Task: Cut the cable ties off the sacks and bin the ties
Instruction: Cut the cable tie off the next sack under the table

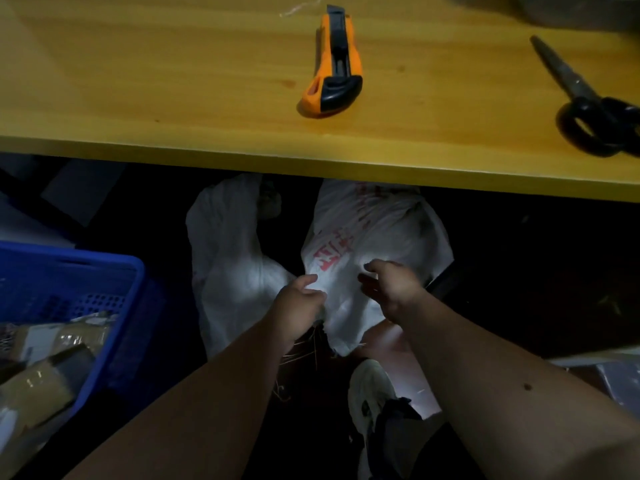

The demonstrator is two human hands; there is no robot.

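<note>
Your left hand (304,294) pinches the white, red-printed sack (367,251); your right hand (391,284) hovers with fingers loose. The sack's top hides under the tabletop (173,98), ties unseen.

Both forearms are bare to the frame's lower edge, with no sleeves, watch or rings showing on the left hand (300,295) or right hand (393,285). At lower centre, a white sneaker (371,393) (pale, chunky-soled) sits below a dark trouser cuff (394,431).
</note>
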